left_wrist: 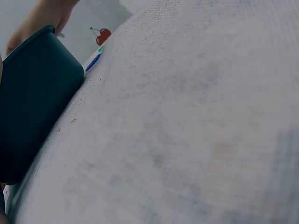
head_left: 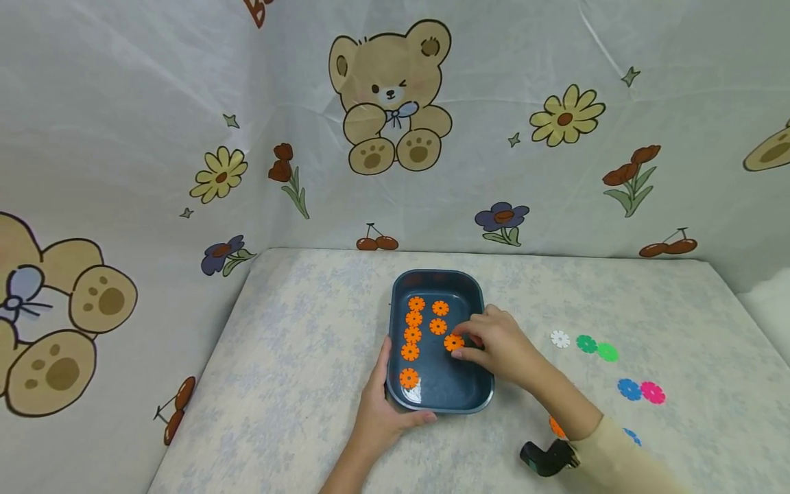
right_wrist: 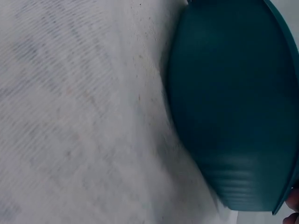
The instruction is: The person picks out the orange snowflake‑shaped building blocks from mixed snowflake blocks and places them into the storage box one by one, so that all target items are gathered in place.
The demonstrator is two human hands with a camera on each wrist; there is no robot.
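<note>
A dark blue rectangular tray stands on the table with several orange notched plastic discs lying inside, four close together in a column at its left. My left hand holds the tray's near left corner, fingers along the side and thumb along the front edge. Inside the tray, my right hand pinches another orange notched disc between thumb and fingers, low over the bottom. The left wrist view has the tray's outer wall. Seen from the right wrist, the tray's wall hides the discs.
To the right lie a white disc, a dark green disc, a light green disc, a blue disc and a pink disc. Near the right forearm are an orange disc and a black curved object.
</note>
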